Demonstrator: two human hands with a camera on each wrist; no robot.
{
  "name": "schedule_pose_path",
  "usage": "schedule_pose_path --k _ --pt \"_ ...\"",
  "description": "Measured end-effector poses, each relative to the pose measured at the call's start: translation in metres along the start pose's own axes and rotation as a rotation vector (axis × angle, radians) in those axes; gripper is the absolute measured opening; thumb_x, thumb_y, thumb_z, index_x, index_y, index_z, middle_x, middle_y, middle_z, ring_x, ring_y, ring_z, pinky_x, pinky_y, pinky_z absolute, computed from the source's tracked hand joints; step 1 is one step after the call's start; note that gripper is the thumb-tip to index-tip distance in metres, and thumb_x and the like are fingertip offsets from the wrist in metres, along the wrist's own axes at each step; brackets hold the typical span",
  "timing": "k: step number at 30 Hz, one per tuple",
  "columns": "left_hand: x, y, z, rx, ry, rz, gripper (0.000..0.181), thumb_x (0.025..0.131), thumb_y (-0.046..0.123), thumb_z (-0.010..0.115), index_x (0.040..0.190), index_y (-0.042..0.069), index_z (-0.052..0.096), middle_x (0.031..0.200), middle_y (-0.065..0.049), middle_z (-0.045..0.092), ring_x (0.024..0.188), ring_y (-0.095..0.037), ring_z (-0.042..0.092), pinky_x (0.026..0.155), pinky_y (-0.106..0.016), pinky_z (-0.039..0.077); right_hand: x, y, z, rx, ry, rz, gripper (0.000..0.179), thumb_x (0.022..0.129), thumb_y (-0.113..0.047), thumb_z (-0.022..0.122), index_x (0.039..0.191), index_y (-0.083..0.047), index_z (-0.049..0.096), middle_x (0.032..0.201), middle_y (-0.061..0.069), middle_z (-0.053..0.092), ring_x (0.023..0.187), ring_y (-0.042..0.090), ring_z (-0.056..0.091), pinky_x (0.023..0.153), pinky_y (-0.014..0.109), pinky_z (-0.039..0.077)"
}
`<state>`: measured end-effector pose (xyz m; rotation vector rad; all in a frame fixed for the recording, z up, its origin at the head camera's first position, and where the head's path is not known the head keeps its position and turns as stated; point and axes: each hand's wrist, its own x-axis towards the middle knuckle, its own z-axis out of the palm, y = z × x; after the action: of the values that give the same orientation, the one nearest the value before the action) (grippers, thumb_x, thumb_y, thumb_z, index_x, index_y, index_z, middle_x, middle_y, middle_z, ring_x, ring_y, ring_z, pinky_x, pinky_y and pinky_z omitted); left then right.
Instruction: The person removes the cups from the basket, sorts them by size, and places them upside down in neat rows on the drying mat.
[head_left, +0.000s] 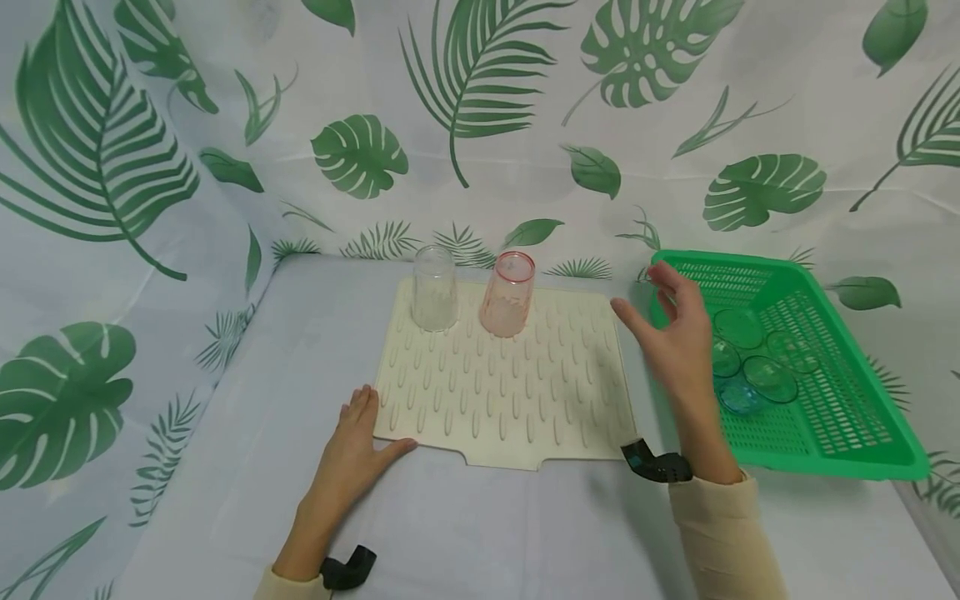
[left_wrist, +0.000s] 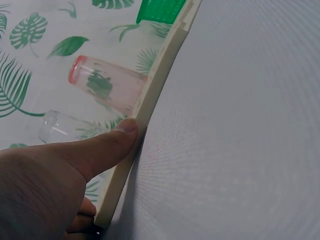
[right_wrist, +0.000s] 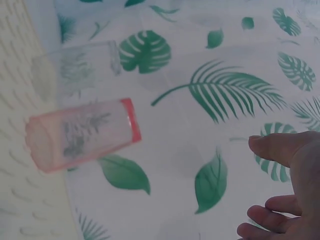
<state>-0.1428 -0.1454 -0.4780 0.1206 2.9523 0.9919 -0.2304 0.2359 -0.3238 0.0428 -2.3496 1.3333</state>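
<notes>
Jolting the mat could topple the clear glass and pink glass standing on it — the left hand, splayed and gripping nothing, touches the mat's corner; the right hand hangs half-spread, empty.

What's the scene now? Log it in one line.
left hand: touching cream board | right hand: empty, near green basket | on board: clear glass, pink glass | in basket: glassware

The mat is cream, the red-rimmed tumbler pink, the basket green, and the white backdrop carries a green leaf print.
</notes>
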Motion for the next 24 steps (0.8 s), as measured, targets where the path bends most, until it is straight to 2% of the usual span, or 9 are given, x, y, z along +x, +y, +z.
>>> schedule_pose_path --k 13,24 --pt "0.001 0.000 0.001 -0.005 -0.017 -0.010 0.107 0.083 0.051 0.077 0.153 -0.011 0.026 0.163 -0.028 0.022 0.154 -0.043 0.018 0.126 -0.057 0.017 -0.020 0.025 -0.049 -0.129 0.138 0.143 0.069 0.089 -0.018 0.076 0.150 -0.014 0.045 0.148 0.008 0.049 0.140 0.017 0.047 0.118 0.026 0.039" --pt "0.000 0.000 -0.001 -0.005 -0.008 -0.006 0.106 0.083 0.051 0.078 0.153 -0.011 0.027 0.162 -0.029 0.023 0.153 -0.044 0.018 0.125 -0.057 0.018 -0.029 0.051 -0.086 -0.183 0.211 0.334 0.073 0.091 -0.027 0.074 0.154 -0.022 0.038 0.154 0.004 0.043 0.143 0.017 0.043 0.120 0.027 0.036"
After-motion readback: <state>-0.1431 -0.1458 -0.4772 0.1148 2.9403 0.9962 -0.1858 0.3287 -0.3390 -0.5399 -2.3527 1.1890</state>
